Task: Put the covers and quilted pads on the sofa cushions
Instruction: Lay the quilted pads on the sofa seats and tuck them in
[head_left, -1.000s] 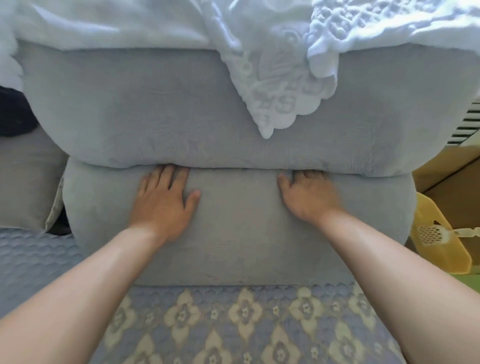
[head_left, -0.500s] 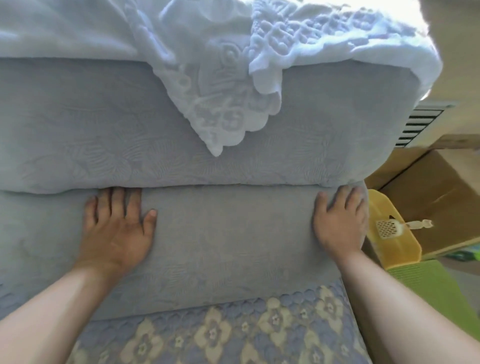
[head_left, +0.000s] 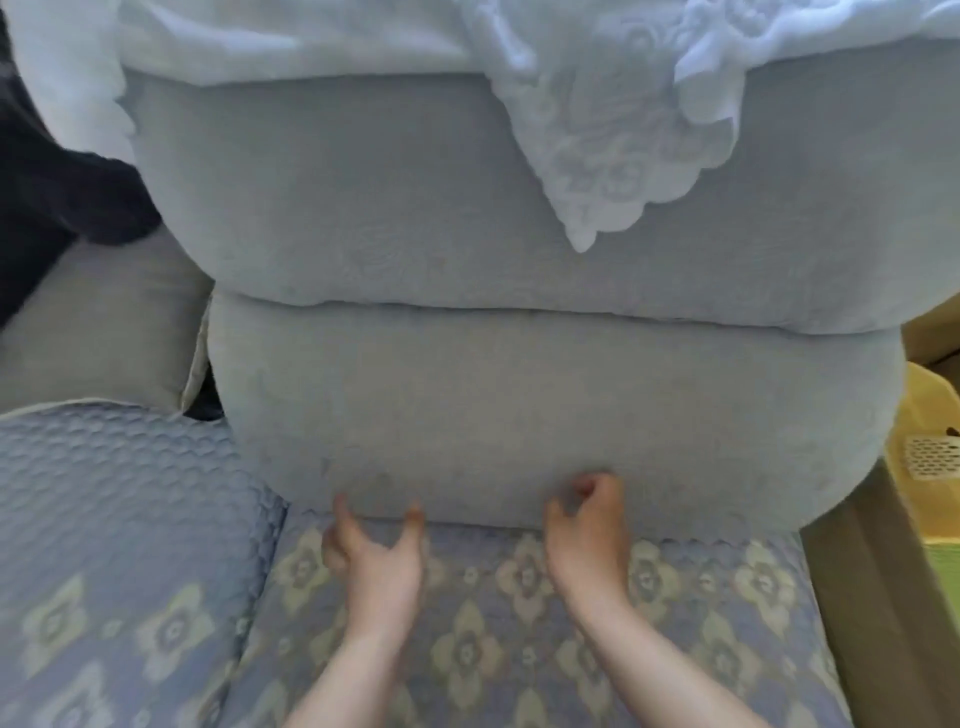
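Two pale blue-grey covered back cushions were seen stacked at the right end of the sofa, yet the account is best taken from the left. At the far left a dark cloth (head_left: 57, 202) was draped above a plain grey cushion (head_left: 98, 332), whose cover could not be judged. Below it, a blue quilted seat pad with a honeycomb stitch and green flower motifs (head_left: 119, 545) was spread over the neighbouring seat. Next, the left hand (head_left: 376, 551) was held at the foot of the lower back cushion (head_left: 545, 410), its fingers spread and loosely bent, with nothing gripped. The right hand (head_left: 587, 530) was held just beside it, its fingers curled in more tightly; whether any fabric was pinched could not be told through the blur. Both hands were poised over the flowered quilted pad (head_left: 493, 639) laid on this seat. The upper back cushion (head_left: 363, 208) was topped by a white embossed throw with a scalloped edge (head_left: 613, 145). This seat was judged largely dressed; tucking and smoothing were thought to remain.
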